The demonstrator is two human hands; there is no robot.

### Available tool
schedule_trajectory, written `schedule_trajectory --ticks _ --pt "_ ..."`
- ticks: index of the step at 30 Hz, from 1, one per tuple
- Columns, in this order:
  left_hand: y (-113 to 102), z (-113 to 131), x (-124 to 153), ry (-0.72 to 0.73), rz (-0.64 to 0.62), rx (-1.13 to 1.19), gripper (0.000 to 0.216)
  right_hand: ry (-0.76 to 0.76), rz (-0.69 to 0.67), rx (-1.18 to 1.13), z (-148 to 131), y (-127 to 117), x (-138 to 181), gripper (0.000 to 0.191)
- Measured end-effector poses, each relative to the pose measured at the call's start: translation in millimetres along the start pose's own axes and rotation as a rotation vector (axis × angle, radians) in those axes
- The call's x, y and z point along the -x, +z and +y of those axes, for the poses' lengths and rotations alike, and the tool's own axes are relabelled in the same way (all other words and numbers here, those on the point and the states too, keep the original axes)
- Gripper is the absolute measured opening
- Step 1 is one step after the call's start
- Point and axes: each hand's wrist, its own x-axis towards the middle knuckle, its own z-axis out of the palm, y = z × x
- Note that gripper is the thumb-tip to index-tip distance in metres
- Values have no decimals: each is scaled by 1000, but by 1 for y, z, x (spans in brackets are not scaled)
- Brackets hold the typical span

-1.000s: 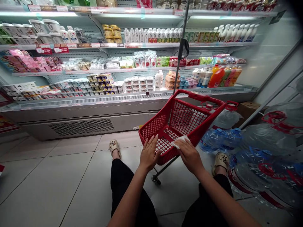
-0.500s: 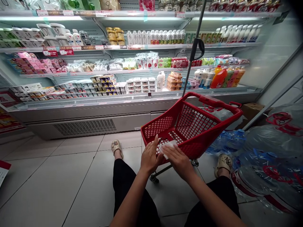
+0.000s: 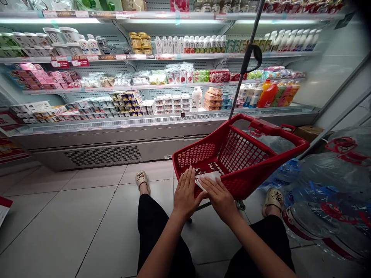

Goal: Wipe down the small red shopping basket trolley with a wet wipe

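Note:
A red plastic shopping basket (image 3: pixel 249 162) on wheels stands tilted on the floor between my legs, its tall metal handle (image 3: pixel 246 65) rising up. My left hand (image 3: pixel 185 193) lies flat with fingers stretched against the basket's near left corner. My right hand (image 3: pixel 217 195) presses a white wipe (image 3: pixel 207 179) onto the basket's near rim, fingers flat over it. I sit on the tiled floor in black trousers, a beige clog (image 3: pixel 142 179) on each foot.
An open chiller case (image 3: pixel 162 127) with shelves of yoghurt, milk and juice bottles runs across ahead. Several large clear water jugs (image 3: pixel 327 193) with red caps lie piled at the right. A cardboard box (image 3: pixel 308 133) sits behind the basket. Grey floor tiles (image 3: pixel 63 224) spread to the left.
The basket has turned and shifted to the right, its handle swinging right. My right hand slid the wipe leftward along the rim towards my left hand, which stayed on the corner.

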Motion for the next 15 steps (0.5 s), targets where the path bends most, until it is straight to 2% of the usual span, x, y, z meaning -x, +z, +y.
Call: schedule_trajectory --ticks 3,6,8,11,15 --pt "-4 -8 3 12 -33 7 91 5 -19 25 22 -13 10 67" --pt "-6 -10 3 -1 -32 0 89 100 21 94 53 -30 25 66" --pt "-6 -8 2 -4 -23 -3 88 158 57 125 62 -34 30 66" --pt "-2 -4 1 9 -15 -1 90 178 80 115 46 -25 23 68" --pt "1 -5 2 31 -24 19 91 62 24 34 3 0 0 68"
